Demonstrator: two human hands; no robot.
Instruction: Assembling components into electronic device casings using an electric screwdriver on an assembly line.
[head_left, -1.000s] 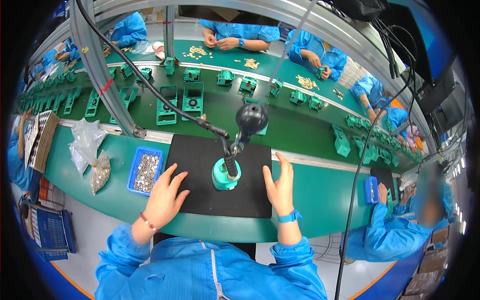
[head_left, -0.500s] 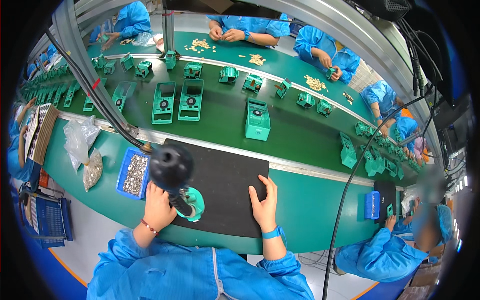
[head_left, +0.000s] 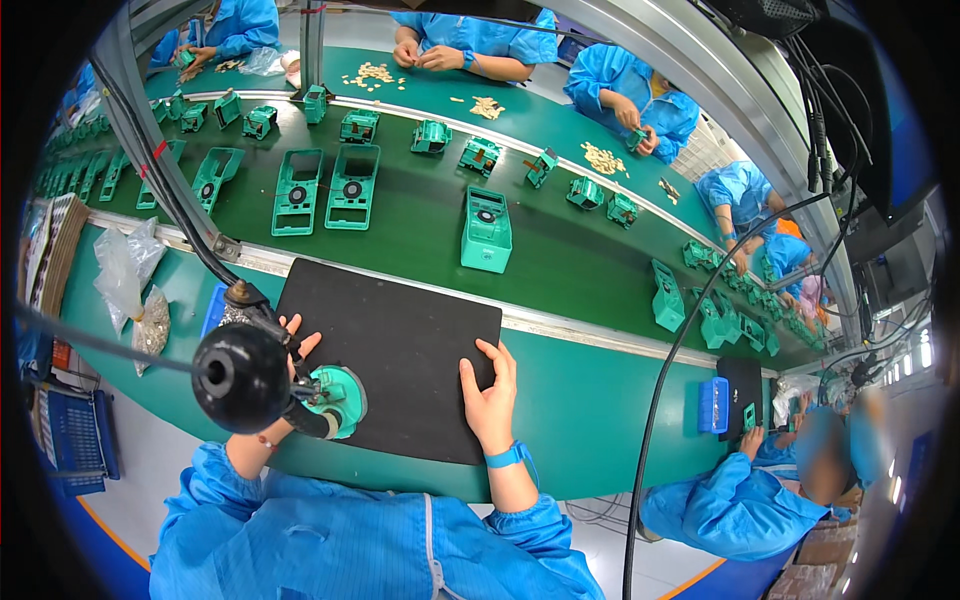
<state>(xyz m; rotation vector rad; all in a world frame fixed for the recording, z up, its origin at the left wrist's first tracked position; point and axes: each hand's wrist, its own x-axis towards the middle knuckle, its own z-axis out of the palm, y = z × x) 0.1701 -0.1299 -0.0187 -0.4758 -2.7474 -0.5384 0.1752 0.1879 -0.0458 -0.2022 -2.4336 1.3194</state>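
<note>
The green tool (head_left: 347, 395) stands left of and below the frame's centre, on the lower left of the black mat (head_left: 400, 330). A black ball (head_left: 240, 378) on a cord hides most of the left hand (head_left: 304, 343); a few fingers show, and whether it grips the tool I cannot tell. The right hand (head_left: 488, 400), empty, thumb apart from its fingers, is at the mat's right edge. A blue tray (head_left: 214, 309) and bags (head_left: 152, 325) lie at left; green housings (head_left: 487, 235) line the belt (head_left: 400, 245) above.
</note>
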